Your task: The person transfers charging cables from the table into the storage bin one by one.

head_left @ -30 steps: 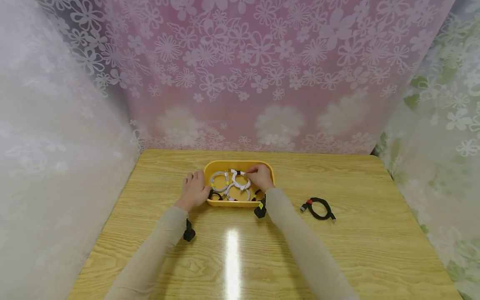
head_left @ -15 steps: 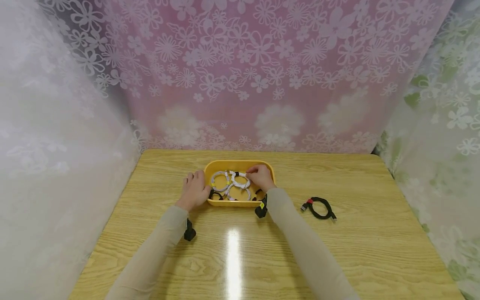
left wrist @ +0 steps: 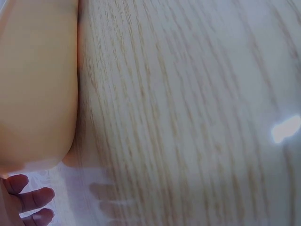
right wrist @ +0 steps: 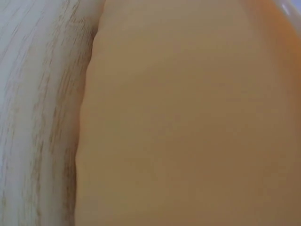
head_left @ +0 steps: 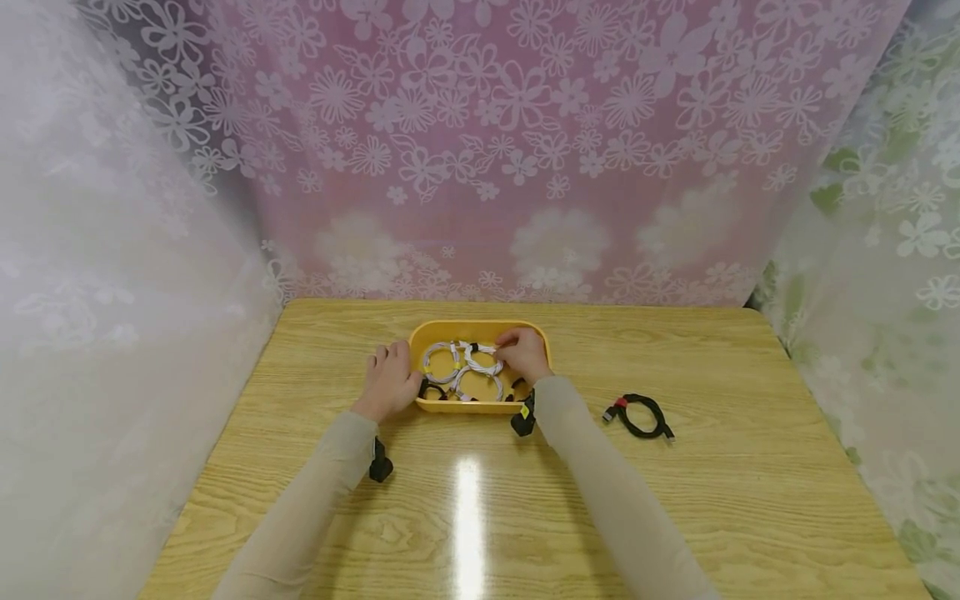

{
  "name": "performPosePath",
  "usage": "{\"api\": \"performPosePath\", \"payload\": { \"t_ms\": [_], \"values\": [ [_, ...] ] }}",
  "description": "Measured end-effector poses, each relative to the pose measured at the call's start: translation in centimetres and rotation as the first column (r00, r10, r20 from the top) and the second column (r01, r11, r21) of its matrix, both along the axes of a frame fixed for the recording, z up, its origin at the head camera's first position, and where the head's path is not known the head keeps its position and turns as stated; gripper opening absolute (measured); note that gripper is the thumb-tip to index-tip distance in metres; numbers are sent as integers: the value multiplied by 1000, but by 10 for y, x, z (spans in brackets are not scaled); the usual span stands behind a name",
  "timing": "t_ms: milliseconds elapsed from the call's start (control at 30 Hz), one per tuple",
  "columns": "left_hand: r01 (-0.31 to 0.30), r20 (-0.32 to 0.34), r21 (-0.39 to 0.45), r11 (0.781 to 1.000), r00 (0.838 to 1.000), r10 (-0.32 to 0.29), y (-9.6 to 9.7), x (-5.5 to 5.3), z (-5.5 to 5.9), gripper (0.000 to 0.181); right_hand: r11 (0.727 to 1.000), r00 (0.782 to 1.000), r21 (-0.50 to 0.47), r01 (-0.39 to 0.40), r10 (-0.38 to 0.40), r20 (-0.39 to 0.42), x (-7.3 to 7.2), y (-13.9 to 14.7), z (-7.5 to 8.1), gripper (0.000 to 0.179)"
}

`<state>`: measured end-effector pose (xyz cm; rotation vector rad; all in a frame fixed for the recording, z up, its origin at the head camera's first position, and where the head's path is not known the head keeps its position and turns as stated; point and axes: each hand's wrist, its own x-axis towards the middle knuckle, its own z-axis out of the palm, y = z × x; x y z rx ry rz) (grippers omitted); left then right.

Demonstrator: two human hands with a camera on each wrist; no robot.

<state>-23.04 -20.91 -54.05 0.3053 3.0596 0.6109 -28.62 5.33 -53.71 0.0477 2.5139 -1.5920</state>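
Observation:
In the head view, a yellow plastic basket (head_left: 480,408) holds several coiled cables. My right hand (head_left: 525,354) reaches over its right end, fingertips pinching the edge of a white coiled cable (head_left: 483,367) with a black tie. My left hand (head_left: 392,381) rests against the basket's left end, thumb near the rim; its fingers (left wrist: 35,200) look relaxed in the left wrist view. A grey-white coil (head_left: 429,358) with yellow ties lies left of the pinched one, another white coil (head_left: 498,390) in front. The right wrist view is filled by the basket wall (right wrist: 188,113).
A black coiled cable (head_left: 642,417) with a red tie lies on the wooden table (head_left: 735,500), right of the basket. Inside the basket, dark cables sit in the near-left (head_left: 432,390) and near-right corners. Floral curtains (head_left: 480,150) hang behind and at both sides.
The white coil under my right fingertips has shifted and sunk slightly, looking flatter. My right hand has barely moved; the left hand and basket stay in place.

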Motion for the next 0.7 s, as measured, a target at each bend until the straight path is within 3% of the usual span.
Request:
{"api": "performPosePath", "payload": {
  "t_ms": [400, 700],
  "values": [
    [-2, 18, -9, 1000, 1000, 2, 1, 0, 2, 15, 994, 998, 93, -53, 56, -36, 2, -1, 4, 19],
    [-2, 19, -8, 1000, 1000, 3, 2, 0, 2, 15, 996, 995, 91, -13, 22, -97, -1, -2, 0, 12]
  ]
}}
